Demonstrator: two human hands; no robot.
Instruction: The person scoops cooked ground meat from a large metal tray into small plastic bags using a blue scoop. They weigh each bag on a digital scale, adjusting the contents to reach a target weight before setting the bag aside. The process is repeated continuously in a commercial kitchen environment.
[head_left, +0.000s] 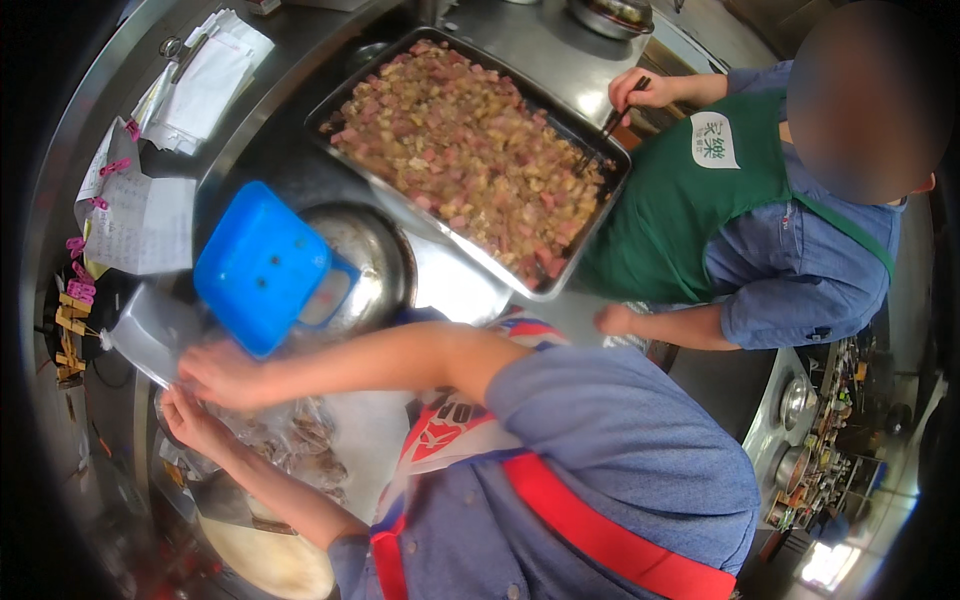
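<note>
A clear plastic bag (154, 330) is stretched in front of me at the left. Its lower edge is pinched between the fingertips of my left hand (196, 426). My right hand (225, 375) is closed at the same bag just beside it; motion blurs its fingers. Right above my right forearm, a blue plastic scoop (255, 262) with a loop handle overlaps a round metal pan or lid (379, 262). Under my forearms lie clear bags (304, 439) with brown pieces of food, partly hidden by my left arm.
A large metal tray (480, 266) holds diced pink and yellowish food. A co-worker in a green apron (660, 232) dips chopsticks (626, 109) into it. Papers (142, 217) hang from pink clips (116, 166). A round cutting board (262, 559) lies at the lower left. A lidded pot (615, 19) stands behind.
</note>
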